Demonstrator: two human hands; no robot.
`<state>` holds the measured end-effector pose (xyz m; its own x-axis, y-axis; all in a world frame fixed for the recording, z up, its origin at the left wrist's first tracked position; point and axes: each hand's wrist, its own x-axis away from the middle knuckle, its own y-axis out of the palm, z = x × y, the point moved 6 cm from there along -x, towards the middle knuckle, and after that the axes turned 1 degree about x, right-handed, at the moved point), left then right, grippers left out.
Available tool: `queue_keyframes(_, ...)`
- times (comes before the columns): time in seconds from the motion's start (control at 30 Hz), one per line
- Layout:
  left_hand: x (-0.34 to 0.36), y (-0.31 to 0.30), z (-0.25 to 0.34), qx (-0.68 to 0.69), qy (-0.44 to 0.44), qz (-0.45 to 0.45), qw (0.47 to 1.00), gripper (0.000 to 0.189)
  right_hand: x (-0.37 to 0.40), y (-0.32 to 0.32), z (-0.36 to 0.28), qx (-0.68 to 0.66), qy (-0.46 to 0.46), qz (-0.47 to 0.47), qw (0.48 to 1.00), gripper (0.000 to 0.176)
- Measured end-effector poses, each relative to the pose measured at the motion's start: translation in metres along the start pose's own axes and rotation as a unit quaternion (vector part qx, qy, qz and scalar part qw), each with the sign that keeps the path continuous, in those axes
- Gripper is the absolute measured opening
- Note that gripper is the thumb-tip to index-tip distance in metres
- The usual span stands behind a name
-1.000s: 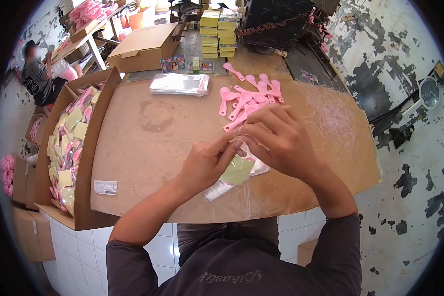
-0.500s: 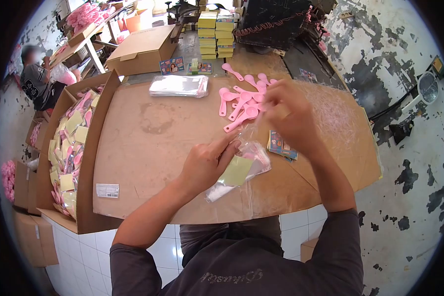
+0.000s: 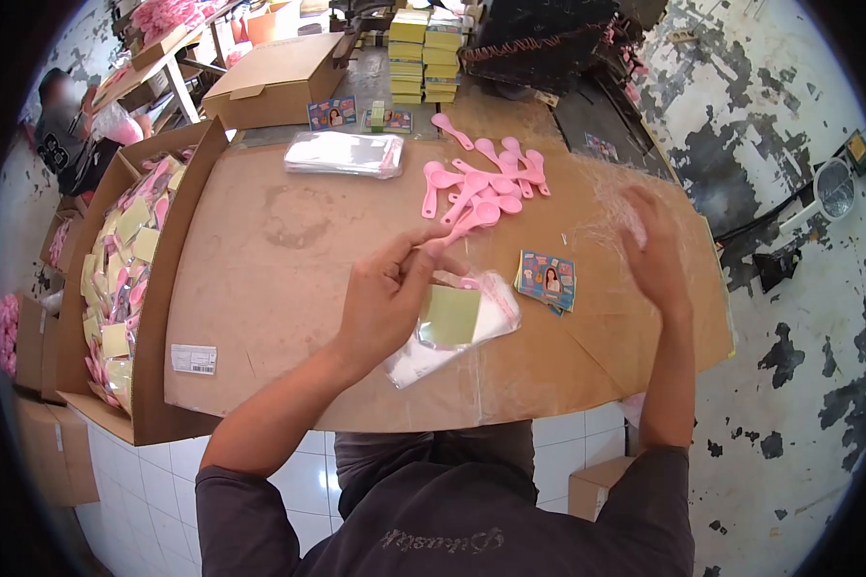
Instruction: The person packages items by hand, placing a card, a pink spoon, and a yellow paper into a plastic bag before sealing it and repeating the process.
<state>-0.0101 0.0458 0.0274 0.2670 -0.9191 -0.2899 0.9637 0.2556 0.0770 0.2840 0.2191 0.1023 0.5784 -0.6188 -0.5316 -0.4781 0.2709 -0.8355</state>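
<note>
My left hand point(image 3: 390, 298) is closed, with thumb and forefinger pinching the handle end of a pink measuring spoon point(image 3: 473, 219). The spoon's bowl points away, towards a heap of similar pink spoons point(image 3: 486, 183). Beneath and beside this hand lies a stack of clear plastic bags point(image 3: 491, 322), with a yellow-green card point(image 3: 452, 315) on top. My right hand point(image 3: 652, 250) is open, fingers apart, over a tangle of clear plastic strips point(image 3: 611, 197) on the right. Between my hands sits a small pile of printed picture cards point(image 3: 547, 277).
An open carton point(image 3: 149, 385) full of bagged spoons and cards stands at the left. More clear bags point(image 3: 344, 154) lie at the back of the cardboard-covered table point(image 3: 260, 317). Stacked cards point(image 3: 423, 58) and a closed box point(image 3: 274, 82) stand behind. A person point(image 3: 63, 135) sits far left.
My right hand has moved right, from beside the spoon heap to the plastic strips, and its fingers have opened. My left hand has moved slightly up and left, now gripping the spoon's handle.
</note>
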Motion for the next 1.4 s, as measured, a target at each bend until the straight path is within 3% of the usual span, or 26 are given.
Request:
queue_keyframes(0.07,0.000,0.004,0.001,0.054,-0.016,-0.004,0.998,0.031,0.003,0.015,-0.056,-0.118,-0.047,-0.054,0.990,0.040)
queue_keyframes(0.13,0.000,0.004,-0.003,0.047,-0.022,-0.007,0.999,0.031,0.007,0.029,-0.111,-0.329,-0.014,-0.172,0.928,0.033)
queue_keyframes(0.2,0.000,0.003,-0.006,0.047,-0.024,-0.010,0.999,0.032,0.007,0.040,-0.146,-0.430,-0.033,-0.164,0.887,0.028)
queue_keyframes(0.3,0.000,0.001,-0.008,0.054,-0.036,-0.023,0.998,0.031,0.007,0.072,-0.151,-0.498,0.024,-0.226,0.837,0.023)
queue_keyframes(0.4,0.000,0.002,-0.008,0.055,-0.043,-0.046,0.996,0.029,0.002,0.086,-0.140,-0.612,0.072,-0.228,0.754,0.018)
queue_keyframes(0.47,0.000,0.010,-0.006,0.070,-0.015,-0.062,0.996,0.028,0.001,0.088,-0.131,-0.613,0.085,-0.223,0.753,0.017)
queue_keyframes(0.57,0.002,0.010,-0.012,0.038,-0.075,-0.066,0.994,0.026,0.002,0.087,-0.123,-0.608,0.103,-0.228,0.754,0.017)
queue_keyframes(0.9,-0.003,0.006,-0.025,0.051,-0.107,-0.045,0.992,0.021,0.009,0.099,-0.107,-0.650,0.145,-0.224,0.711,0.012)
queue_keyframes(1.1,-0.005,0.002,-0.026,-0.013,-0.051,-0.065,0.997,0.020,0.008,0.100,-0.098,-0.642,0.043,-0.196,0.740,0.010)
queue_keyframes(1.2,-0.006,-0.002,-0.030,-0.018,-0.059,-0.075,0.995,0.024,0.005,0.091,-0.095,-0.578,-0.021,-0.180,0.796,0.013)
queue_keyframes(1.3,-0.008,-0.002,-0.032,0.006,-0.065,-0.073,0.995,0.025,0.007,0.097,-0.088,-0.604,0.039,-0.198,0.771,0.013)
queue_keyframes(1.4,-0.008,-0.002,-0.033,0.013,-0.054,-0.076,0.996,0.023,0.008,0.099,-0.088,-0.588,0.017,-0.192,0.786,0.010)
